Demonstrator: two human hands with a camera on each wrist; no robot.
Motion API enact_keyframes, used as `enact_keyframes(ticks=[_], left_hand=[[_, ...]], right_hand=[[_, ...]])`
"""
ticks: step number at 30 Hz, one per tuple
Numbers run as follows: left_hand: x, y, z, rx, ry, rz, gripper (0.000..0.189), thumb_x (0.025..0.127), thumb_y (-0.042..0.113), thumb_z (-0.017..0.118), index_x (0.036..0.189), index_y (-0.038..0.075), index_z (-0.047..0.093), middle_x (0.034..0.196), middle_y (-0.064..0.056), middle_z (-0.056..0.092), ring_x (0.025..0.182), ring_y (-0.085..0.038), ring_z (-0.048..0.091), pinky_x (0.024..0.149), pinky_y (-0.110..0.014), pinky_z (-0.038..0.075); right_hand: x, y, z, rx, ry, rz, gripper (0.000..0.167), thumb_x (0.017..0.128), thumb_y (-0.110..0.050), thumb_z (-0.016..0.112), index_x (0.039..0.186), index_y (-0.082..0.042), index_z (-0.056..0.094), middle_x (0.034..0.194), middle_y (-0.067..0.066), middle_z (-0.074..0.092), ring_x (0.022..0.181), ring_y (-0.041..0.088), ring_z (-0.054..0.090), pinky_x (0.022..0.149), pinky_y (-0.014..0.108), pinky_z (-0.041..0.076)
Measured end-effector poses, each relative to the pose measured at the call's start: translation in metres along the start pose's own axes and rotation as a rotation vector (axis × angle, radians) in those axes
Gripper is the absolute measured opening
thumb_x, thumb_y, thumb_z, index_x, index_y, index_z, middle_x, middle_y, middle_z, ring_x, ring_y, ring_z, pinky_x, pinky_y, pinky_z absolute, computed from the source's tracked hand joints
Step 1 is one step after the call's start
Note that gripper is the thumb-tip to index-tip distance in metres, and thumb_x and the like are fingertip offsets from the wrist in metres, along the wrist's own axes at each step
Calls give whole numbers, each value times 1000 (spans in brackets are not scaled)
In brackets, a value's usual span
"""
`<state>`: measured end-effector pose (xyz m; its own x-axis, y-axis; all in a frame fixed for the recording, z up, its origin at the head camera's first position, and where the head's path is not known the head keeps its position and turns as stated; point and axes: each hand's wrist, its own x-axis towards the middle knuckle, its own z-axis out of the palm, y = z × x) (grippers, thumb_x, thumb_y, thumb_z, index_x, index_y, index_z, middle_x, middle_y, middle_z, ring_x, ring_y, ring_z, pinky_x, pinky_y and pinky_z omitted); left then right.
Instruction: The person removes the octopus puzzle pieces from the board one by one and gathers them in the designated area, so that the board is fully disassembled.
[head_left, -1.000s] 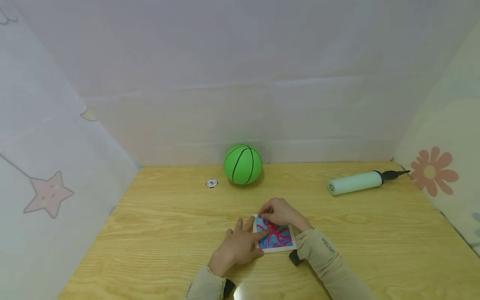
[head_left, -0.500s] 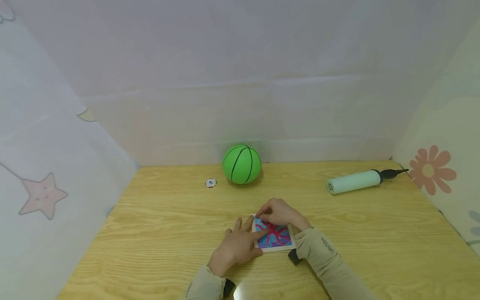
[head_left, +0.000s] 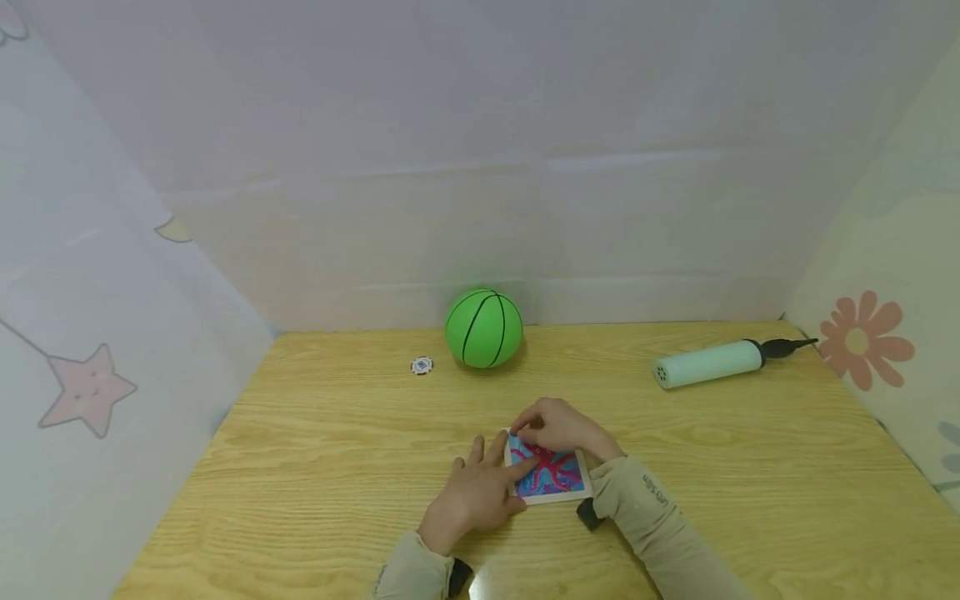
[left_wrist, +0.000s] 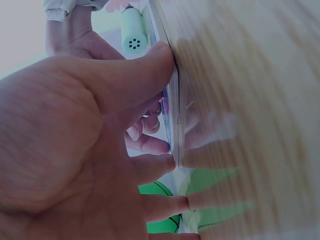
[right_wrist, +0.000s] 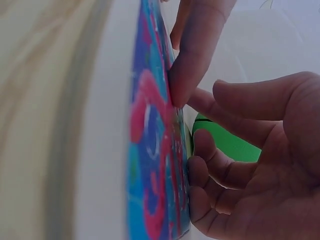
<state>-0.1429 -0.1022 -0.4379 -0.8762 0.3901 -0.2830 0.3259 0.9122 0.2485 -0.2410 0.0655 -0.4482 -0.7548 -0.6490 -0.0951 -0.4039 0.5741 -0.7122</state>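
Observation:
A square, white-bordered picture board (head_left: 551,483) with a pink octopus on blue lies flat on the table in the head view. My left hand (head_left: 474,492) spreads over its left side. That index finger presses on the picture, and the thumb rests at the near edge, as the left wrist view also shows. Over the far part of the board is my right hand (head_left: 558,425), fingers bent, index fingertip at the far left corner. In the right wrist view, the right hand's thumb (right_wrist: 250,100) stands apart from the picture while the other fingertips rest against its surface.
Behind the board, a green ball (head_left: 483,328) with black lines stands near the back wall. A poker chip (head_left: 422,366) lies to its left. At the back right lies a pale green hand pump (head_left: 708,364) with a black nozzle. Printed sheets (head_left: 480,167) line the walls.
Both hands stay in nearly the same place on the board. The head view has shifted very slightly; the ball, chip and pump have not moved on the table.

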Motion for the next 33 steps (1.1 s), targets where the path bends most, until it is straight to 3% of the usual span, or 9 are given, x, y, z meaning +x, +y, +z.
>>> enact_keyframes(ticks=[13,25,33], left_hand=[[-2,3,0,75,48,6,57,89,42,64,143,39,45,155,-14,26,134,-50,30,89,-59,46],[-1,5,4,101,93,32,57,89,38,66,142,34,47,152,-19,31,130,-51,36,94,-55,44],[-1,6,4,103,79,12,57,89,39,65,143,37,45,153,-17,30,131,-50,34,92,-56,45]], right_hand=[[2,1,1,58,-39,-24,20,95,-7,53,105,-4,70,72,-4,56,63,9,47,59,25,39],[1,-1,0,64,-41,-66,19,96,-3,51,102,0,69,76,-1,57,67,9,48,62,25,41],[-1,-2,2,86,-4,10,19,98,-5,50,101,-5,69,95,3,63,76,12,51,68,28,43]])
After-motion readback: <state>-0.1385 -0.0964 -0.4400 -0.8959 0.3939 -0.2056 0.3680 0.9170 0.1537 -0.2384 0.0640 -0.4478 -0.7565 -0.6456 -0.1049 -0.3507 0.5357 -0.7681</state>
